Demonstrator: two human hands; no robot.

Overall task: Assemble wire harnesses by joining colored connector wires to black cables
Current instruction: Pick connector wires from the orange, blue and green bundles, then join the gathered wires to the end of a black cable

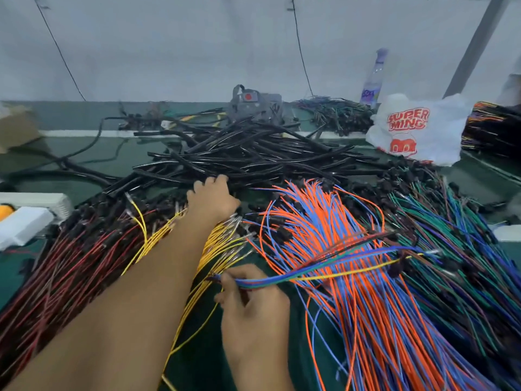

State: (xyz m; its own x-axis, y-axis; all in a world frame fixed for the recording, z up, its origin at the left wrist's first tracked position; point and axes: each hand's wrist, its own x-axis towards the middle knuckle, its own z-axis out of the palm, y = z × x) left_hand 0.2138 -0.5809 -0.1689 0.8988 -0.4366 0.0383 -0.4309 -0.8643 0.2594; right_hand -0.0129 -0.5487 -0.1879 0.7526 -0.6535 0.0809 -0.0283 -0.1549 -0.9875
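A crumpled white plastic bag [417, 128] at the far right of the green table carries red block lettering that reads "SUPER MING", above a red cartoon figure. The clear plastic bottle [373, 80] standing behind it bears a purple label whose print is too blurred to read.

Single head-worn view looks forward and down, close over the bench [180, 348].
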